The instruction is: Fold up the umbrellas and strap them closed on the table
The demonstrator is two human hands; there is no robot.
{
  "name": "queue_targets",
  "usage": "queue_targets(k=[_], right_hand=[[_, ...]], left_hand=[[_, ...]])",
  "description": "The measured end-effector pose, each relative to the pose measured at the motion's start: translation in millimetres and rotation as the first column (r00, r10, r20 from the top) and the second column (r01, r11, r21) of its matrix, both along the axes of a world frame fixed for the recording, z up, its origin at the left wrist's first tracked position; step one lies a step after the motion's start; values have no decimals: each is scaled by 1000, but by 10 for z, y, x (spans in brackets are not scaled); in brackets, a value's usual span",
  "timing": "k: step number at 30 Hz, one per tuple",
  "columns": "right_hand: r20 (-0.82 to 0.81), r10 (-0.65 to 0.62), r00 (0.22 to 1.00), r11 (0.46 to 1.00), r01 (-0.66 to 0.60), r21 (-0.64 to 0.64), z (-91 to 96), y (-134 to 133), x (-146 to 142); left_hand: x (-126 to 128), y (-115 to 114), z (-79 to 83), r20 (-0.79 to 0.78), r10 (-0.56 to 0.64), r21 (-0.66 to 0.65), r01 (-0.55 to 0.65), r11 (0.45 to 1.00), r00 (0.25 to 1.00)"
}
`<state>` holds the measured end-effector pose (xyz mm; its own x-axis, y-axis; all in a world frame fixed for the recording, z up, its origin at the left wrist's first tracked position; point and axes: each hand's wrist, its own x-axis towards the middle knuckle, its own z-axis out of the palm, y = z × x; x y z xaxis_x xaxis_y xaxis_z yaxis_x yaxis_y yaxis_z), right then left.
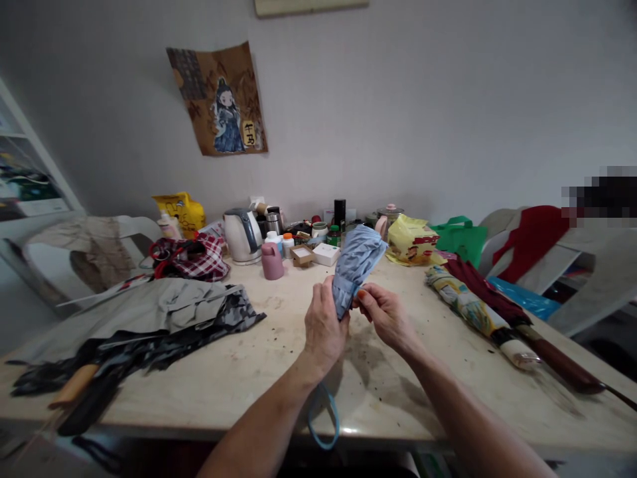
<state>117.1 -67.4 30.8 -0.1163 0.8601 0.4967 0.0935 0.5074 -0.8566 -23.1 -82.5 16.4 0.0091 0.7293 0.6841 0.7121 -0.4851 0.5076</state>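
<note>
I hold a pale blue, pleated cloth folding umbrella [357,265] over the middle of the cream-coloured, smooth-topped table [279,385], its wide end up and leaning a little to the right. My left hand [324,322] is closed around its lower part; my right hand [382,311] has thumb and fingertips pinched together at its right edge, by a thin blue strip. A light blue wrist loop [334,425] hangs at the near side.

As I judge it, the cloth is mostly gathered into a bundle, though the far end flares; I cannot tell whether the strip is fastened.

On the right, a yellow-and-white patterned umbrella [465,302] and a dark red, brown-handled umbrella [490,290] look rolled up. On the left, a grey, wooden-handled umbrella [184,302] and a black-and-grey camouflage umbrella [199,338] lie loose, seemingly not yet wrapped.
</note>
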Motion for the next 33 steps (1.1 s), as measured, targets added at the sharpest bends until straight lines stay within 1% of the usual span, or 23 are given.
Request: queue_targets(k=[4, 6, 7, 9, 10, 11, 12, 13, 14, 15, 16, 17, 18, 20, 21, 22, 24, 25, 26, 27, 29, 31, 33], right_hand=[[-46, 34, 998, 996, -37, -84, -15, 2, -2], [-126, 113, 986, 980, -132, -151, -6, -23, 8], [-191, 184, 964, 959, -219, -180, 7, -41, 18], [-342, 342, 875, 887, -421, -190, 43, -74, 44], [-409, 395, 823, 854, -493, -168, 62, -83, 58], [-459, 417, 785, 840, -526, -136, 80, -83, 71], [-497, 399, 771, 855, -509, -103, 94, -73, 82], [-526, 340, 780, 891, -445, -85, 101, -53, 88], [-547, 244, 801, 936, -342, -85, 100, -27, 89], [-549, 131, 826, 970, -220, -99, 91, 2, 81], [-524, 31, 851, 985, -115, -127, 73, 29, 66], [-471, -25, 882, 986, -56, -157, 47, 51, 41], [-393, -29, 919, 983, -46, -180, 16, 65, 10], [-220, 33, 975, 975, -80, -209, -55, 75, -57], [-152, 63, 986, 970, -96, -223, -87, 78, -81], [-104, 69, 992, 968, -92, -232, -112, 85, -88], [-12, 1, 1000, 970, -3, -242, -129, 125, -36], [58, -50, 997, 969, 63, -240, -118, 162, 27], [138, -101, 985, 965, 131, -226, -93, 210, 112], [220, -165, 962, 958, 209, -196, -56, 268, 215], [376, -280, 883, 930, 346, -120, 37, 398, 452], [524, -336, 783, 899, 432, -69, 125, 526, 698], [655, -371, 658, 860, 510, -25, 164, 619, 924]], left_hand=[[10, -3, -26, -113, 71, 38, -67, 997, 991], [12, -2, -32, -155, 103, 59, -94, 994, 983], [13, 0, -30, -152, 107, 67, -98, 993, 983], [23, 5, -17, -73, 62, 67, -57, 996, 995], [32, 7, -6, 3, 0, 52, -1, 999, 1000], [43, 11, 7, 98, -73, 21, 72, 997, 992], [55, 14, 21, 203, -142, -22, 149, 989, 969], [67, 19, 34, 307, -190, -69, 221, 973, 933], [76, 26, 43, 399, -211, -111, 275, 955, 892], [83, 36, 46, 476, -207, -141, 306, 942, 855], [87, 48, 44, 536, -191, -158, 320, 934, 822], [88, 63, 34, 583, -179, -163, 329, 930, 792], [88, 79, 18, 616, -180, -158, 344, 926, 767], [85, 108, -22, 648, -218, -149, 402, 904, 730], [83, 118, -43, 654, -262, -154, 464, 872, 709], [79, 126, -60, 657, -317, -170, 543, 822, 684], [64, 134, -82, 640, -398, -229, 658, 718, 657], [53, 137, -88, 614, -411, -269, 668, 694, 674], [40, 142, -92, 577, -405, -305, 647, 699, 709], [26, 149, -94, 541, -379, -336, 606, 721, 751], [0, 172, -98, 516, -311, -390, 542, 744, 798], [-21, 201, -96, 561, -263, -431, 548, 717, 785], [-38, 225, -84, 599, -228, -444, 555, 704, 768]])
